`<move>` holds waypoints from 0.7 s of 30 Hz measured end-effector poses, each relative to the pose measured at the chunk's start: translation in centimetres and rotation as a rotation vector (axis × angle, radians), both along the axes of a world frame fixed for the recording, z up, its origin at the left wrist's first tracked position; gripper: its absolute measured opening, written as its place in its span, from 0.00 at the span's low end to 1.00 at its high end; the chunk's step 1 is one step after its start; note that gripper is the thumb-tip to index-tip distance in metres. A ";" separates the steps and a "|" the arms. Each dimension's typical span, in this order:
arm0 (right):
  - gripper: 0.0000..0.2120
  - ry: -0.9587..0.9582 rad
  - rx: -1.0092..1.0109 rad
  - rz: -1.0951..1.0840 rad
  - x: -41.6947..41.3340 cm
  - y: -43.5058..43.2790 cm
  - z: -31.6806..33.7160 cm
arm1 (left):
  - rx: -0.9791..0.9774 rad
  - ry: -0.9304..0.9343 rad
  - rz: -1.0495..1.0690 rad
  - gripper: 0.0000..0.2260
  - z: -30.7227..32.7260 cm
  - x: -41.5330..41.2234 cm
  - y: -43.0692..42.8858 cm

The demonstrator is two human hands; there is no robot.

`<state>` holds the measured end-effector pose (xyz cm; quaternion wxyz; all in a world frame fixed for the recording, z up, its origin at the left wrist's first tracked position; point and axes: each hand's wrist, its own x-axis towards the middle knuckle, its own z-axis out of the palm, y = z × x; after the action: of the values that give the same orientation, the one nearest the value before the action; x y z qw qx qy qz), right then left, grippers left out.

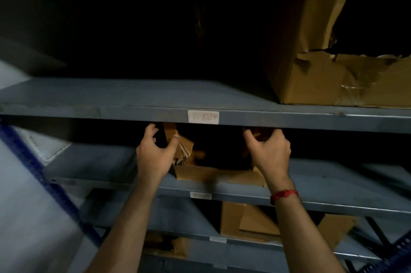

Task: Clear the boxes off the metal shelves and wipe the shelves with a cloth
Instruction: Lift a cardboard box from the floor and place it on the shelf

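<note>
Forearms reach in; left hand and right hand flank the cardboard box on the middle shelf, fingers curled round its side flaps. It sits between them, long axis left-right, equally near both.

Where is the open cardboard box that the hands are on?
In the head view's centre, the open cardboard box sits on the middle shelf, below the white label, between the left hand and the right hand, which hold its sides.

Both hands grip an open box on a shelf.
</note>
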<state>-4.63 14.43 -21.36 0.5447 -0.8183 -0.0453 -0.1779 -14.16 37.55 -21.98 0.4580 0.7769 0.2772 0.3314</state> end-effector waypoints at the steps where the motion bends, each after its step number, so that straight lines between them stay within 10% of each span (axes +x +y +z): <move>1: 0.24 -0.024 -0.005 -0.006 -0.6 0.0 0.0 | 0.002 -0.005 -0.002 0.31 -0.1 -0.6 0.1; 10: 0.37 -0.090 -0.023 -0.023 -6.3 -1.4 -1.0 | 0.111 -0.116 0.037 0.16 -1.2 -5.9 -1.5; 21: 0.21 -0.092 -0.016 -0.109 -9.4 -5.5 -5.5 | 0.059 0.547 -0.375 0.12 -7.3 -6.6 -4.1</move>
<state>-14.01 8.92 -26.90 0.5250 -0.8148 -0.0271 -0.2443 -20.72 33.50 -29.24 0.3967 0.8876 0.2323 0.0284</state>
